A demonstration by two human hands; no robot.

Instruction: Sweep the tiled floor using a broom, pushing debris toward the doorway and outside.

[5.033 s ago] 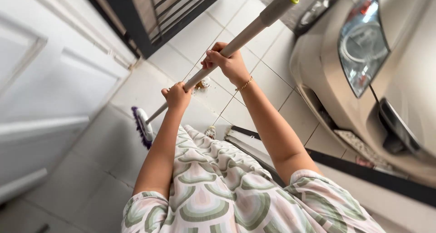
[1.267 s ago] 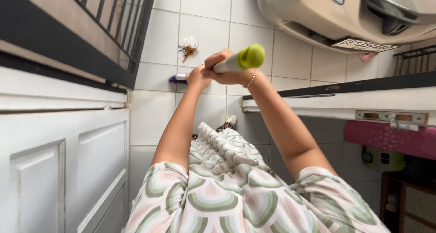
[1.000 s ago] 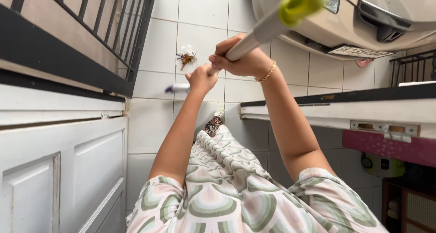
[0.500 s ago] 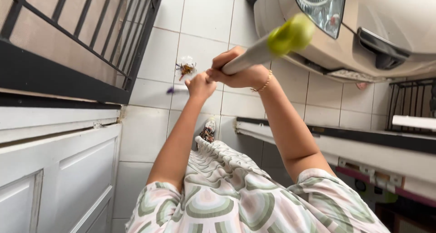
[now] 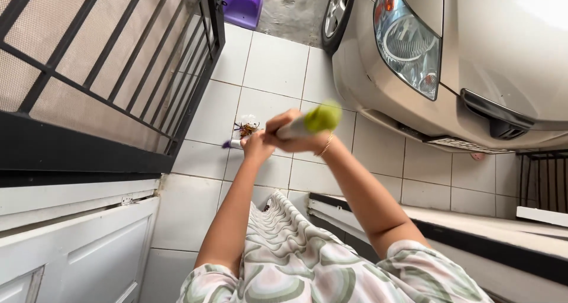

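Both my hands grip a broom handle [image 5: 289, 129] with a lime-green end cap [image 5: 322, 117] that points toward the camera. My right hand [image 5: 296, 138], with a thin gold bracelet at the wrist, is closed around the handle near the cap. My left hand [image 5: 255, 146] grips the handle lower down. The broom's purple and white head [image 5: 232, 144] rests on the white floor tiles [image 5: 278, 66] just beyond my hands. A small pile of brown debris and clear wrapper [image 5: 247, 125] lies on the tiles right beside the broom head.
A beige car [image 5: 473, 60] stands at the right, its bumper close to my hands. A black metal gate [image 5: 106, 84] runs along the left above a white panelled door [image 5: 77, 250]. A purple dustpan [image 5: 242, 4] sits far back. A white ledge [image 5: 473, 226] lies at lower right.
The view has tilted up, showing more of the car and the purple dustpan. The handle has swung down so its green cap points at the camera. Both hands keep their grip.
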